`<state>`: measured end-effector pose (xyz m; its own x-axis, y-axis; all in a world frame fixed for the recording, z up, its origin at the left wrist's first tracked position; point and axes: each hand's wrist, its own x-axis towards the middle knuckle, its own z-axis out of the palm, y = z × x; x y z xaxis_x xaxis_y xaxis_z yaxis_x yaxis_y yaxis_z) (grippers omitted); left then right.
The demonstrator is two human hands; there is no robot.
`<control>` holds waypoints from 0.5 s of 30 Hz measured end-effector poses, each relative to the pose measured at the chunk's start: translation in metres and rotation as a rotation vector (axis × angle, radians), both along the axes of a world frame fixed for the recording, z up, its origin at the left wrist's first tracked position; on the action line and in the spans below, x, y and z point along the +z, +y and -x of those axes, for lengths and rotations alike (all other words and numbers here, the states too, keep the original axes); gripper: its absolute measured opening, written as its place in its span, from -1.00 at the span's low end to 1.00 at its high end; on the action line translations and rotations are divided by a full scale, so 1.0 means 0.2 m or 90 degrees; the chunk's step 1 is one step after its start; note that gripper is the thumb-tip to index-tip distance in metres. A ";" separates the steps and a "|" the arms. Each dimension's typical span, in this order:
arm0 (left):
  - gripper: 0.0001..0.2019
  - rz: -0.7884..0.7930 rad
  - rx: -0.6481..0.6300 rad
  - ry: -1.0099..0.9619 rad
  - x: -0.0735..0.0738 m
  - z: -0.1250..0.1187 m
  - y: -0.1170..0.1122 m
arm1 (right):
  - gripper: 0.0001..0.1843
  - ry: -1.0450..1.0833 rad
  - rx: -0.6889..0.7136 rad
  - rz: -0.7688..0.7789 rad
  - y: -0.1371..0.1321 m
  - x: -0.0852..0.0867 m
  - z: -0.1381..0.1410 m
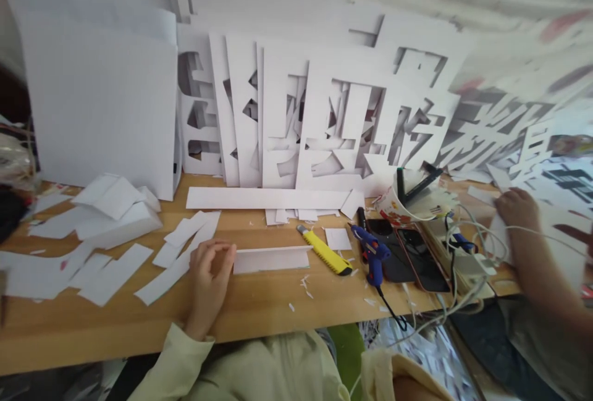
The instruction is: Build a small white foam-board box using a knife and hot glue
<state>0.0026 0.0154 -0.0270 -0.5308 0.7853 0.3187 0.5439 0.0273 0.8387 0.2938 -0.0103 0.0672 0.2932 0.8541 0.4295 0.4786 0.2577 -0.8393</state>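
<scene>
My left hand (210, 274) rests on the wooden table (259, 308) with its fingers curled at the left end of a folded white foam-board strip (273, 259), which lies flat. A yellow utility knife (325, 251) lies just right of the strip, apart from my hand. Past the knife are a small white square piece (338, 238) and a blue glue gun (371, 251). Only the cream sleeve (389, 376) of my right arm shows at the bottom edge; that hand is out of view.
Several white offcuts (106, 253) litter the table's left side. Cut-out white boards (324, 123) lean at the back, with a long strip (269, 198) before them. Two phones (407, 253), a paper cup (403, 200) and cables (463, 265) sit right. Another person's hand (516, 206) works at far right.
</scene>
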 end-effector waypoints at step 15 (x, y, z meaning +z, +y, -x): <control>-0.85 0.015 -0.041 -0.027 0.02 0.01 -0.05 | -0.70 0.207 -0.003 0.161 0.31 -0.46 0.39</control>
